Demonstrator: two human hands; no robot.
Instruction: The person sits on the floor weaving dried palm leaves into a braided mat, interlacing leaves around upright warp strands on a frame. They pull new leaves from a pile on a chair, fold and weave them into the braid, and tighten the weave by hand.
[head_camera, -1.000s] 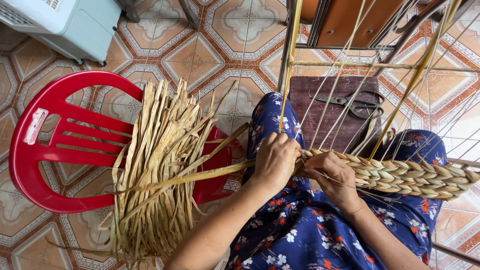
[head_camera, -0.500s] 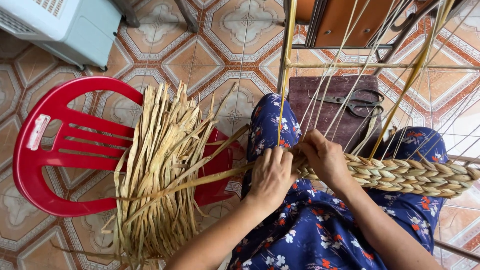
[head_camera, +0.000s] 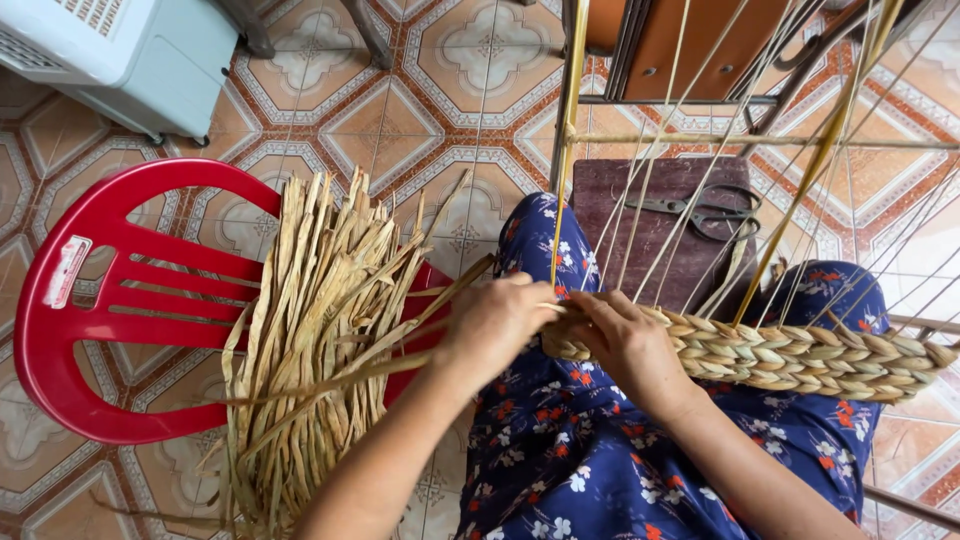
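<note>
While the left hand (head_camera: 490, 325), having slid rightward, pinches a dried strand (head_camera: 350, 375) from the bundle (head_camera: 310, 340) on the red chair (head_camera: 110, 300) at left, the right hand (head_camera: 625, 340) has closed on the braid (head_camera: 790, 355) at centre-right, suggesting a fresh strand is being worked in.

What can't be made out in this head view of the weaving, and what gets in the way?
- Head view: the fingertips of the left hand and right hand are curled under, so their exact grip on the straw is hidden.
- The woven braid has its working end covered by both hands.
- The scissors are partly crossed by the taut strands.
- The red plastic chair seat lies under the dried straw bundle.
</note>
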